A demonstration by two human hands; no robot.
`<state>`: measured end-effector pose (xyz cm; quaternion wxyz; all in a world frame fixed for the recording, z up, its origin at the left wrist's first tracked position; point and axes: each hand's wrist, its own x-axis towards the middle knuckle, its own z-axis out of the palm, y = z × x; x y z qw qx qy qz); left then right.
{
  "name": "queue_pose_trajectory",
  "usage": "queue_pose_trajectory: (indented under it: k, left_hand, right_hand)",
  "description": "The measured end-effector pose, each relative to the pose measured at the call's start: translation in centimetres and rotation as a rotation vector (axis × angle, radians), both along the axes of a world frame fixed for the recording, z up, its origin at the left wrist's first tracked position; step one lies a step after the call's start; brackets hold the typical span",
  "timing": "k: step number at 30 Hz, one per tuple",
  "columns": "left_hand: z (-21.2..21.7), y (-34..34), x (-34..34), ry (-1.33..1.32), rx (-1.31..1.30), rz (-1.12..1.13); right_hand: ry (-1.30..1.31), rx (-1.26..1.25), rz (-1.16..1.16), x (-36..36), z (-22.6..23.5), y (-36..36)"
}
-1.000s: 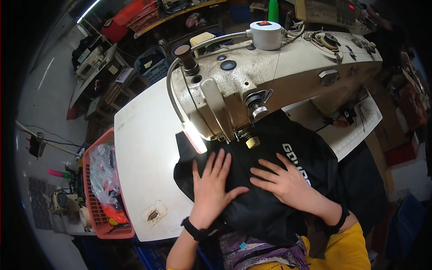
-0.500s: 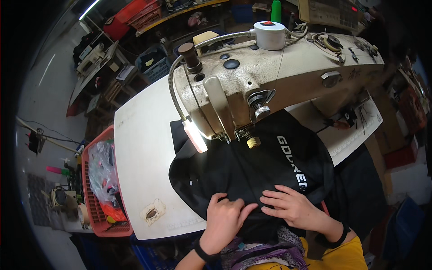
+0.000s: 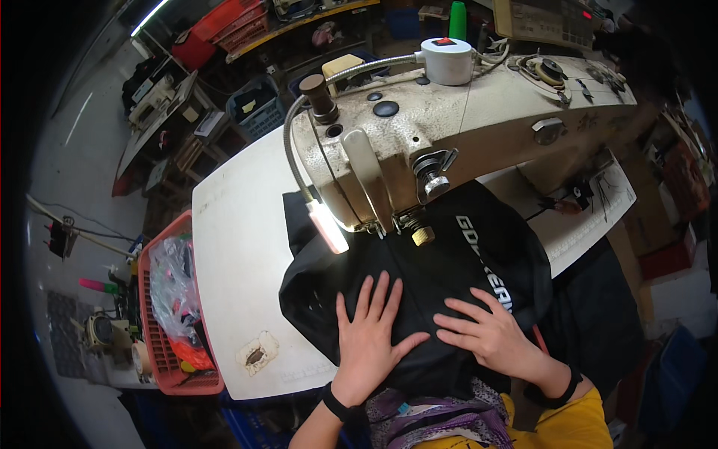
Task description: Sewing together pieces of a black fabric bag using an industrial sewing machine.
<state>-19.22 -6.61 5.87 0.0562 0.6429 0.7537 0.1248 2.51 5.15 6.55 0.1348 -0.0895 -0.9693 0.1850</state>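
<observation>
As the black fabric lies spread beneath the head of a cream industrial sewing machine, a seated worker presses both palms flat on it, fingers splayed and closed on nothing. The left hand rests on the cloth's near-left part; the right hand lies just beside it, touching the cloth near a strip of white lettering. Half a second ago both hands were drawn back at the near edge of the bench, with the cloth bunched toward the body; they have since slid forward again, and the fabric sits smoother and closer under the needle area, which suggests the piece is being fed and flattened along a seam. A small lit lamp on a flexible neck shines at the machine's left side.

To the worker's left, beside the white bench, a red slatted plastic basket holds a clear bag of mixed scraps. A worn, peeling patch marks the bench's near-left corner. A white round box with a red top sits on the machine, and a green bottle stands beyond it.
</observation>
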Motion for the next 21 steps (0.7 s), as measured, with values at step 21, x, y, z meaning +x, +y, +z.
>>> queue_pose_trajectory:
  k: [21]
  left_hand:
    - [-0.5, 5.4, -6.3, -0.049, -0.004, 0.026]
  right_hand:
    - [0.041, -0.012, -0.066, -5.5, -1.4, 5.3]
